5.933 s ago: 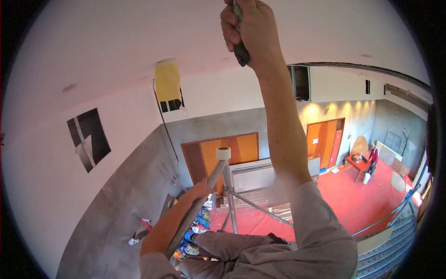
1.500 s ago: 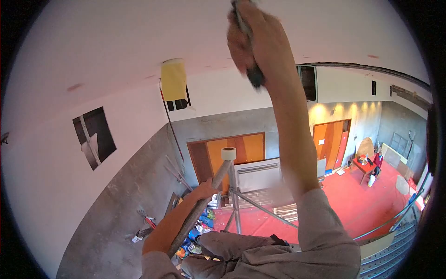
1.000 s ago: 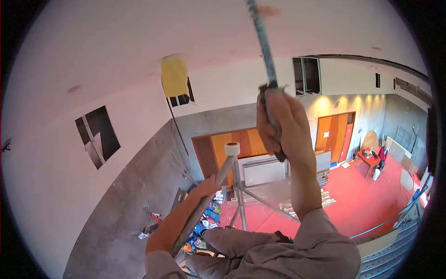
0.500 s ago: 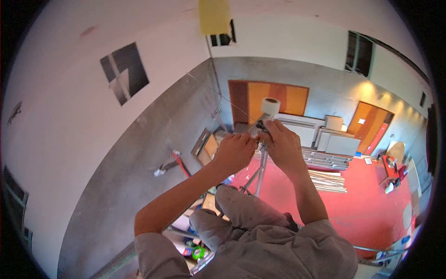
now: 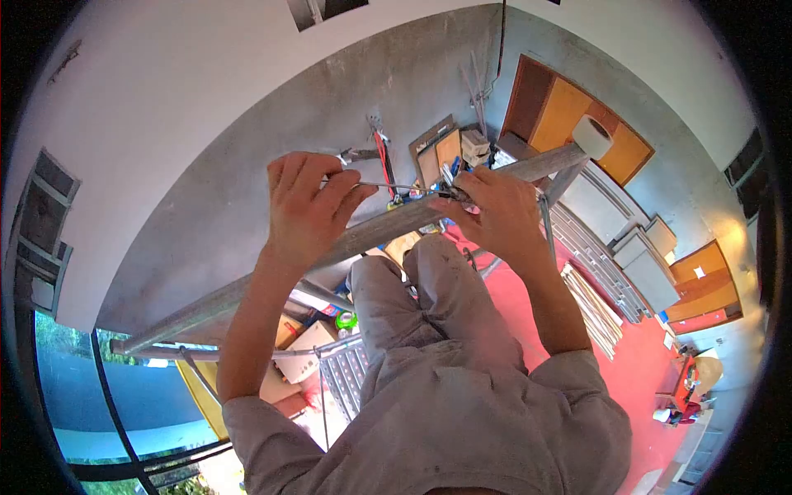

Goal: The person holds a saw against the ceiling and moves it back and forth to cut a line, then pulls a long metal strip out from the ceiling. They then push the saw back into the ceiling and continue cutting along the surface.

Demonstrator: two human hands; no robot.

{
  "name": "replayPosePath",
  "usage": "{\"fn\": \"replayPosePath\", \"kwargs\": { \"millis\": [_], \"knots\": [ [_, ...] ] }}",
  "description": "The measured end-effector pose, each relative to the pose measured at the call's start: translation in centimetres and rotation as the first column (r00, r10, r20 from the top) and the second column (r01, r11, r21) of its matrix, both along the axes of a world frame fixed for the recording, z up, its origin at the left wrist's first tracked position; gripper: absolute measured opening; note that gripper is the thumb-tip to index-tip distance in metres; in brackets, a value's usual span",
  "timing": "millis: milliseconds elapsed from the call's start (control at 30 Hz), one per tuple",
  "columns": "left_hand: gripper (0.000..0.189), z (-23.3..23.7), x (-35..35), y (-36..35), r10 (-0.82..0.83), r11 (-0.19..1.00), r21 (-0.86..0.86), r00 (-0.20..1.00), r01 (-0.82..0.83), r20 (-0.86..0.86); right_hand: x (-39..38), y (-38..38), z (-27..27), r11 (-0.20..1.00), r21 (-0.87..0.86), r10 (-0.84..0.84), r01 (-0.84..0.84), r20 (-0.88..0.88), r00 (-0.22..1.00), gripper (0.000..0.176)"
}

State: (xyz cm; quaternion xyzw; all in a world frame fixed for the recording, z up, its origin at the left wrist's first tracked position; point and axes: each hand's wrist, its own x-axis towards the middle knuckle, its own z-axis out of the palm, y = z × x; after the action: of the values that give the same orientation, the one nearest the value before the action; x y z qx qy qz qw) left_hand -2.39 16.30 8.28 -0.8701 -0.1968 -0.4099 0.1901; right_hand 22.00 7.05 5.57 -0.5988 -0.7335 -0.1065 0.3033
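Observation:
A thin wire (image 5: 396,186) runs nearly level between my two hands. On its left end, my left hand (image 5: 312,206) has its thumb and fingers closed in a pinch. My right hand (image 5: 499,213) closes around a small dark object (image 5: 452,193) at the wire's other end; its kind is partly hidden by the fingers. Both hands are raised above a long grey beam (image 5: 371,235) that slopes up to the right. A white roll (image 5: 592,137) stands at the beam's far right end.
My knees are bent high above a red floor (image 5: 528,305). Below lie a perforated metal platform (image 5: 342,375), a green tape roll (image 5: 346,320) and boxes. Panels (image 5: 648,260) and long strips (image 5: 592,313) are stacked by the wall. Windows (image 5: 82,396) are at lower left.
My left hand has drawn away leftward from the right, and the wire now spans the gap. The view has swung down and left, bringing the beam and windows into sight.

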Motion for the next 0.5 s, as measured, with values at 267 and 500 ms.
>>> {"fn": "replayPosePath", "kwargs": {
  "millis": [267, 500],
  "knots": [
    [0.018, -2.7, 7.2, -2.6, 0.067, 0.99, -0.131, 0.995, -0.057, 0.074, 5.3, 2.1, -0.8, 0.995, 0.001, -0.099, 0.099, -0.036, 0.994, 0.043],
    [0.024, -3.6, 11.2, -0.8, 0.045, 0.987, -0.153, 0.999, -0.042, 0.016, 11.3, 1.6, -1.9, 0.992, 0.105, -0.086, 0.076, 0.096, 0.992, 0.046]
  ]
}}
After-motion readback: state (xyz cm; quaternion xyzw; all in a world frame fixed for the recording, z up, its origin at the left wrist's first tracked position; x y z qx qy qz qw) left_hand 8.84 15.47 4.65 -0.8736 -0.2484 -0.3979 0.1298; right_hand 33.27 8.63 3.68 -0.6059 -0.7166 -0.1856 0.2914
